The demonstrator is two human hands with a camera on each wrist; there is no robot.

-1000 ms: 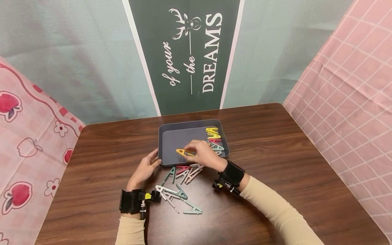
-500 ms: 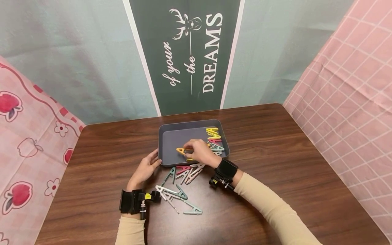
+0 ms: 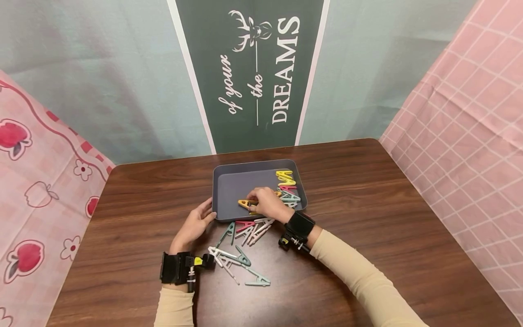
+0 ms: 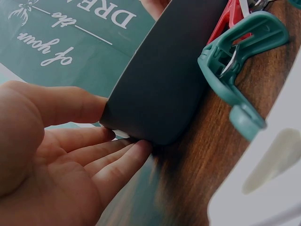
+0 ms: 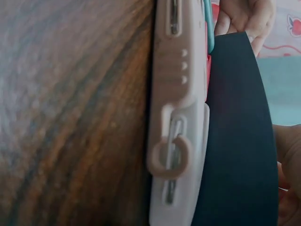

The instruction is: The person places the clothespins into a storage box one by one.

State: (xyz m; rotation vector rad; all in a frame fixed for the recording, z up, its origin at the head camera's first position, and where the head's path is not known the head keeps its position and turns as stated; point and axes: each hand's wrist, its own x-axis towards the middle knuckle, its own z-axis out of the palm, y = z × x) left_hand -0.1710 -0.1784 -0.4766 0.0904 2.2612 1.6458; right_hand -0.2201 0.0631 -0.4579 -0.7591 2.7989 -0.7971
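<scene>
My right hand (image 3: 267, 203) reaches into the grey tray (image 3: 229, 184) and pinches an orange clothespin (image 3: 244, 204) close over the tray floor. In the right wrist view the tray wall hides most of that hand and its clothespin. At the tray's front left corner my left hand (image 3: 197, 225) touches the wall, its fingers (image 4: 115, 172) extended and its thumb against the side. Along the tray's right side lie yellow clothespins (image 3: 285, 178), a red clothespin (image 3: 287, 187) and pale green ones (image 3: 291, 197).
Several clothespins lie on the wooden table (image 3: 347, 272) in front of the tray: a dark green one (image 4: 218, 77), a red one (image 3: 245, 225), a beige one (image 5: 174, 89), and white and green ones nearer me. Curtains rise behind the table and at both sides.
My right hand has shifted slightly and set the orange clothespin lower toward the tray floor. My left hand stays at the tray's corner.
</scene>
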